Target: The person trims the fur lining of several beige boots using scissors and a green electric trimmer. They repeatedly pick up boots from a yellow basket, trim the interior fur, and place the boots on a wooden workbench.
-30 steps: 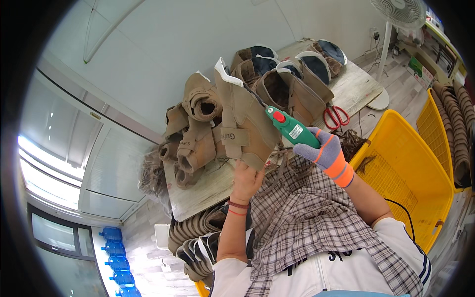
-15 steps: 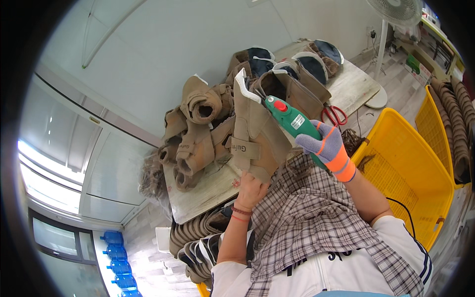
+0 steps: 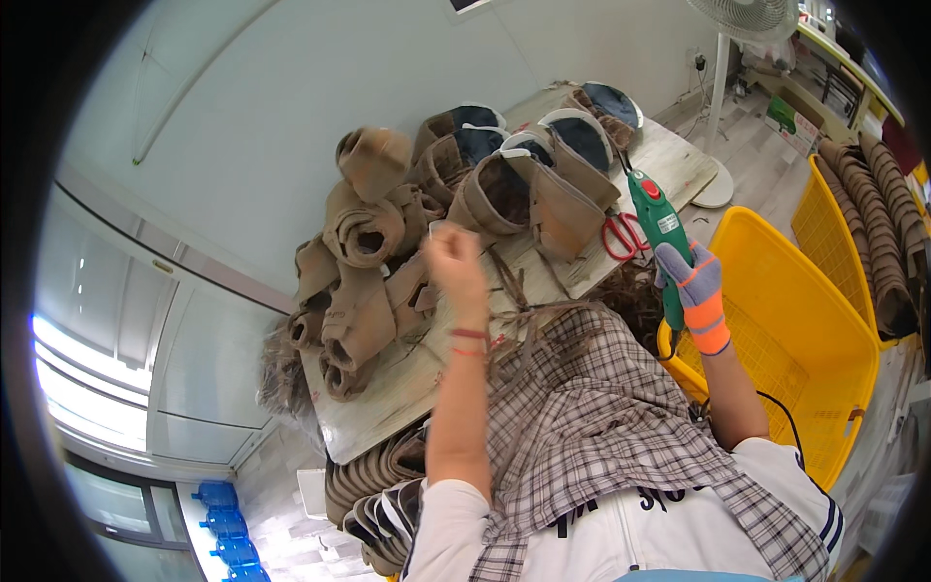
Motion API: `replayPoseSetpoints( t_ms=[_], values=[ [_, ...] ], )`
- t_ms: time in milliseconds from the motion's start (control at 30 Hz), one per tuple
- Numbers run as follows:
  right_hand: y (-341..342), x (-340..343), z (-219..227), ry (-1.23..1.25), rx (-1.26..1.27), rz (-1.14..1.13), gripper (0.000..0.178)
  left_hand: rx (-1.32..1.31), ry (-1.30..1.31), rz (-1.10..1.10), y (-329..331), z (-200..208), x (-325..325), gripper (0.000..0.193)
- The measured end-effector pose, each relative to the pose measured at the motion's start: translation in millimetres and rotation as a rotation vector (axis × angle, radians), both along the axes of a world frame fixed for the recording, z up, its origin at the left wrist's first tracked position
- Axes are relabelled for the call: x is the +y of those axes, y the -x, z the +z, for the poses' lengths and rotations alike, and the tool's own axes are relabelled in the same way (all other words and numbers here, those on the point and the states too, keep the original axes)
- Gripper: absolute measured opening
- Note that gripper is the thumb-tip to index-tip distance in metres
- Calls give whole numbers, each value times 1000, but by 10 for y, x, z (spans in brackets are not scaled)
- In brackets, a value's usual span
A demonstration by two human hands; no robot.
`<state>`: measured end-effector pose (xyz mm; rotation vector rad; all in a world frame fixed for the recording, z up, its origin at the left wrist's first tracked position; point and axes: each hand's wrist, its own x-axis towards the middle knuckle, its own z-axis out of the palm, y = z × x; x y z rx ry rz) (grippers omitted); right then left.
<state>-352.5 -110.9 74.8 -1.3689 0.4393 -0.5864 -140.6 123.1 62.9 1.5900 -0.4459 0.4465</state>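
In my gloved right hand (image 3: 691, 281) are green electric scissors (image 3: 657, 210) with a red button, their narrow dark tip pointing up and away over the table. My bare left hand (image 3: 454, 260), smeared by motion, hovers above the near side of the table with its fingers hard to make out. Beyond it, a blurred brown boot upper (image 3: 373, 163) is at the top of a heap of brown boot uppers (image 3: 364, 233) on the left. More boot uppers (image 3: 497, 194) with dark blue lining and white edging stand in the middle.
Red-handled scissors (image 3: 622, 238) lie on the worn white table (image 3: 373, 427), beside brown scraps (image 3: 630, 291). To the right stands a yellow basket (image 3: 795, 330); a cord hangs near it. Stacked brown pieces (image 3: 378, 485) sit below the table's near edge. A fan (image 3: 752, 17) stands behind.
The boot upper by my left hand has left it and is now at the heap on the left. My left hand has moved up and away; the electric scissors have swung right, off the boot upper.
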Motion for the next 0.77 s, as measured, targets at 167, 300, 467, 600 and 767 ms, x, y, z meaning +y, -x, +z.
replayPoseSetpoints(
  t_ms=[167, 300, 467, 600, 767],
  values=[
    [45, -112, -137, 49, 85, -31, 33, 782, 159, -247, 465, -1032, -935, 37],
    [82, -34, -152, -7, 57, -2, 32, 471, 252, -215, 225, -1034, -1147, 20],
    [56, -99, -372, 27, 66, 7, 40, 326, 243, -337, 44, -146, -721, 15],
    [-9, -43, -481, 248, 85, 8, 45, 443, 449, -510, 72, 588, -45, 27],
    [-86, 268, -290, 560, 28, 88, 54, 620, 844, -647, 55, 944, 882, 32]
  ],
)
